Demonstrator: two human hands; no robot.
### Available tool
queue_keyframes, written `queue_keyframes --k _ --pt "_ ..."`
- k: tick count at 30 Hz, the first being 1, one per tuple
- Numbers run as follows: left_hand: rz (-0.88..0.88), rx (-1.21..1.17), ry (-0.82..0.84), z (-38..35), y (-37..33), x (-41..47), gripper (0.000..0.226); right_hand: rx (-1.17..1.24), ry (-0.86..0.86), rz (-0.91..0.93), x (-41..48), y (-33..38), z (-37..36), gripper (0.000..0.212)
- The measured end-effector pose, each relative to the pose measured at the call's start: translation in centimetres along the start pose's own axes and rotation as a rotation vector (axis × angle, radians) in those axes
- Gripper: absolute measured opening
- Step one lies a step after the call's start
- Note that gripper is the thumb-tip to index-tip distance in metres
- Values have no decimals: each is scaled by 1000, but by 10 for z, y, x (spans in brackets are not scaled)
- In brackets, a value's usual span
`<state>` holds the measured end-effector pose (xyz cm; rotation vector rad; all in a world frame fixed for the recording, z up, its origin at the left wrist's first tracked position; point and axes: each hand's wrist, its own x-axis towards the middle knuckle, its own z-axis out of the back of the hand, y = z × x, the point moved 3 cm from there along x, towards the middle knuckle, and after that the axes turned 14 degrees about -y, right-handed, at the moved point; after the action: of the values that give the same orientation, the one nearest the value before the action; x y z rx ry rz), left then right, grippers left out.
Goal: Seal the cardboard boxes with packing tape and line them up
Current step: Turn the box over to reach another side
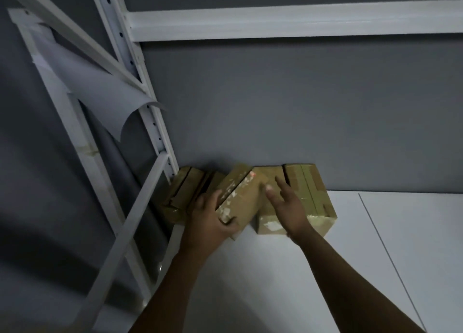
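While tilted, box [241,198] in left hand [210,223].

Left hand [213,220] grips 1 tilted box [241,197] — right hand [288,205] spread beside it.

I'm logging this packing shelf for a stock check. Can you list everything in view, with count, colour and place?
cardboard boxes: at least four, brown, taped, in a row against the wall; the count at the left end is unclear
tilted box: one of the row, brown, mid-row, askew
shelf surface: one, white, under the boxes
wall: one, grey, behind the boxes
rack frame: one, white metal, left and above
paper sheet: one, white, curled, hanging on the rack at left
left hand: one, grips the tilted box's near end
right hand: one, open, fingers spread over the next box
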<state>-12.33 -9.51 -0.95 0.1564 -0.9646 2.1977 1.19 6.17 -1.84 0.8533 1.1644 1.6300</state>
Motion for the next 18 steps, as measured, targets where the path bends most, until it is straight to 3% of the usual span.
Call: queue_keyframes --k 7,11,14,18 --pt "-198 -158 136 7 -47 -37 80 249 -114 -125 -39 -3 56 34" --pt "-32 -440 168 -16 -89 -65 87 380 -199 -246 -60 -21 121 19" --pt "162 -688 174 -46 -132 -96 95 390 -227 -288 -74 -42 178 18" --pt "238 -678 190 -85 -196 -149 86 394 -278 -314 -91 -71 261 16"
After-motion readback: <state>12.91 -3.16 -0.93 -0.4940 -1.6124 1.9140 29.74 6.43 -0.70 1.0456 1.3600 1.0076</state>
